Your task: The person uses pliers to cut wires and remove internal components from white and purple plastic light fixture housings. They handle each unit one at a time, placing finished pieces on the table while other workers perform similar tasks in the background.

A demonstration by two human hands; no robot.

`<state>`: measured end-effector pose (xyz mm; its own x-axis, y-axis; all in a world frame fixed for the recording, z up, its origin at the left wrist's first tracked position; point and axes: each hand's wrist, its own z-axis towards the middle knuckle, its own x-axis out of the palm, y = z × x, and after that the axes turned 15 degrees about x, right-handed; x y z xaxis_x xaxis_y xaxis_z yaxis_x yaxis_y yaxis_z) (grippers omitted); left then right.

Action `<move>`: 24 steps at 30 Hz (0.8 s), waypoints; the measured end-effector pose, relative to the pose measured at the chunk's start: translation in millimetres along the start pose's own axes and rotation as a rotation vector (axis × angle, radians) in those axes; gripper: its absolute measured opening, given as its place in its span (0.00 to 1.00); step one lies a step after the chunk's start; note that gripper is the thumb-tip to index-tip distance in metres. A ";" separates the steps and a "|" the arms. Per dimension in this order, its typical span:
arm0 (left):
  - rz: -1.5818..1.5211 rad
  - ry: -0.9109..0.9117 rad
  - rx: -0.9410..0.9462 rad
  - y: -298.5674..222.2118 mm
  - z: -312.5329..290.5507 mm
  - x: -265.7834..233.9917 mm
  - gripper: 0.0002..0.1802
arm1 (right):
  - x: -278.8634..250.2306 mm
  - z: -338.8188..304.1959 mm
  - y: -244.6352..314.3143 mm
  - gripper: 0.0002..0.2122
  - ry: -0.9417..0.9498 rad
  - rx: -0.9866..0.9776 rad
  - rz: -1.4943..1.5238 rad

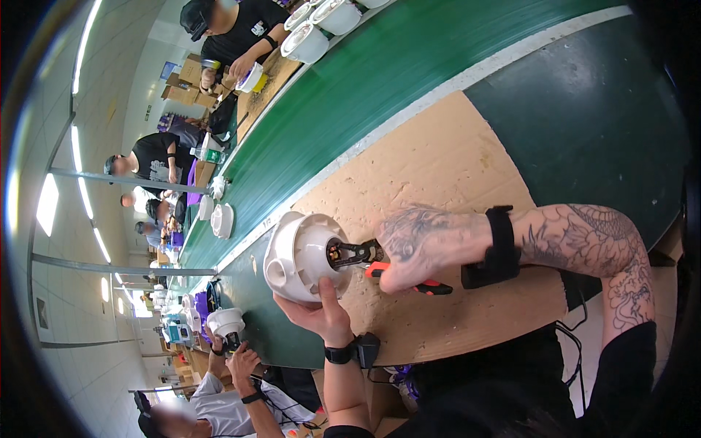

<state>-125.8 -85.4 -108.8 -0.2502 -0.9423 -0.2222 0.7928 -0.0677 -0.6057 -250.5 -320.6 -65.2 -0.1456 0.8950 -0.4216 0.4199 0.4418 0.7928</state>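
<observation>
My left hand (pixel 321 317) grips a white rounded plastic housing (pixel 298 252) from below and tilts it so that its round opening faces right. A dark metal part shows inside that opening. Wrapped around red-and-black-handled pliers (pixel 432 287), my right hand (pixel 412 244) sits just right of the housing. The pliers' head reaches to the opening, where a black piece (pixel 361 252) lies beside it; exactly what the jaws touch cannot be made out.
Under my hands lies a worn cardboard sheet (pixel 453 168) on a dark green table (pixel 584 95). Beyond it runs a green conveyor belt (pixel 394 80) with white tubs (pixel 305 45) at its far side. Co-workers handle similar white parts across the belt and at my left.
</observation>
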 end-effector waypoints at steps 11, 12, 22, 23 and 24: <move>0.116 -0.036 0.157 7.3 3.6 -7.7 0.46 | 25.1 5.9 -6.7 0.21 -0.404 -0.180 -0.093; 0.104 -0.028 0.091 4.4 4.4 -8.6 0.46 | 27.3 5.6 -6.7 0.22 -0.581 -0.302 -0.192; 0.034 -0.092 0.095 15.0 4.2 -15.5 0.47 | 19.9 22.5 -0.8 0.17 0.454 -0.006 0.497; 0.040 -0.075 0.073 14.9 5.7 -13.5 0.47 | 22.5 27.1 -4.8 0.17 0.453 0.022 0.506; 0.021 -0.077 0.072 13.8 6.1 -17.0 0.48 | 22.8 22.4 2.7 0.17 0.366 0.055 0.386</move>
<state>-107.1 -72.3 -108.7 -0.1915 -0.9661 -0.1730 0.8362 -0.0684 -0.5441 -232.6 -300.4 -82.6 -0.2696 0.9592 0.0851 0.5500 0.0808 0.8313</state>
